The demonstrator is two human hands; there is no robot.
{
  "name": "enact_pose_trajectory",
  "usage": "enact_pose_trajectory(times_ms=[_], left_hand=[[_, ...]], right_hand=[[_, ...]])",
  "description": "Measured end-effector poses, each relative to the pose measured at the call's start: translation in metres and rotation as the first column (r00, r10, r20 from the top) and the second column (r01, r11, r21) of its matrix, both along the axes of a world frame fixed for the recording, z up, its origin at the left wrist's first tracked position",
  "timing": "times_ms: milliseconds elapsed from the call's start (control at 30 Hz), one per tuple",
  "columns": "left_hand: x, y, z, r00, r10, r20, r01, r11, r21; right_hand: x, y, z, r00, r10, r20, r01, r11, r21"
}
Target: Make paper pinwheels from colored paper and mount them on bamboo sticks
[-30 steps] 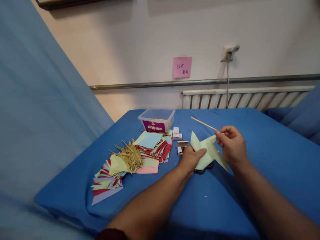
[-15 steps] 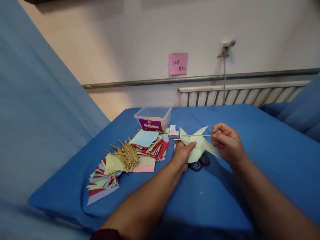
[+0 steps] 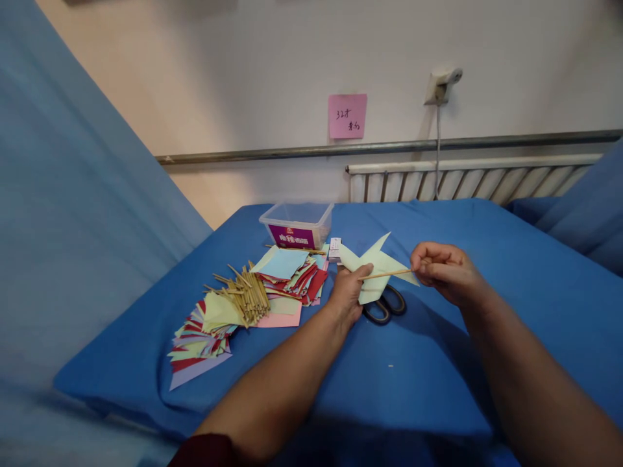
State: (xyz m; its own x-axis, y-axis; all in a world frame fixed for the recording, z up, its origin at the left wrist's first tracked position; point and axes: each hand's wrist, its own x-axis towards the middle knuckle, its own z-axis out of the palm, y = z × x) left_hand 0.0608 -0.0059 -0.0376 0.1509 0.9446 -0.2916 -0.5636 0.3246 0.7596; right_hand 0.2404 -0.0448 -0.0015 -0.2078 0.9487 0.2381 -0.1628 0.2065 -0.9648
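While both hands work above the blue table (image 3: 438,389), a pale green folded paper (image 3: 377,269) meets a thin wooden stick (image 3: 384,274).

From left: fanned coloured paper squares (image 3: 204,340), a bundle of sticks (image 3: 246,298), a clear plastic box (image 3: 296,224). The left hand (image 3: 348,292) pinches the paper's lower edge; it looks light, floppy and easily creased, best held near its folds. Scissors (image 3: 384,308) lie beneath. The right hand (image 3: 445,272) is clenched on the stiff, slim stick's end.

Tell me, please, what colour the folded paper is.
Pale green folded paper, clearest in the head view.
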Motion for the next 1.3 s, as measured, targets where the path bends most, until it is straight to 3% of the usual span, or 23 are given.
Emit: enact_pose_trajectory(times_ms=[133,433,667,967,1133,1300], left_hand=[[-0.002,-0.003,0.003,1.000,-0.020,-0.017,0.021,1.000,0.023],[0.000,-0.007,0.006,0.997,-0.054,-0.051,0.059,0.994,0.097],[-0.004,-0.004,0.007,0.991,-0.008,-0.136,0.023,0.994,0.108],[-0.012,0.004,0.012,0.977,0.153,-0.148,-0.123,0.974,0.191],[-0.013,0.003,0.015,0.971,0.178,-0.163,-0.143,0.968,0.205],[-0.013,0.000,0.020,0.962,0.200,-0.188,-0.161,0.965,0.205]], right_hand=[[0.001,0.000,0.000,0.999,0.040,-0.007,-0.040,0.998,-0.045],[-0.035,0.000,-0.001,0.974,0.021,-0.225,-0.031,0.999,-0.042],[-0.043,0.002,0.003,0.958,-0.226,-0.176,0.224,0.974,-0.030],[-0.069,0.005,-0.005,0.959,-0.240,-0.150,0.220,0.966,-0.138],[-0.079,0.006,-0.011,0.973,-0.226,-0.045,0.218,0.966,-0.139],[-0.081,0.008,-0.022,0.976,-0.204,-0.070,0.191,0.969,-0.154]])
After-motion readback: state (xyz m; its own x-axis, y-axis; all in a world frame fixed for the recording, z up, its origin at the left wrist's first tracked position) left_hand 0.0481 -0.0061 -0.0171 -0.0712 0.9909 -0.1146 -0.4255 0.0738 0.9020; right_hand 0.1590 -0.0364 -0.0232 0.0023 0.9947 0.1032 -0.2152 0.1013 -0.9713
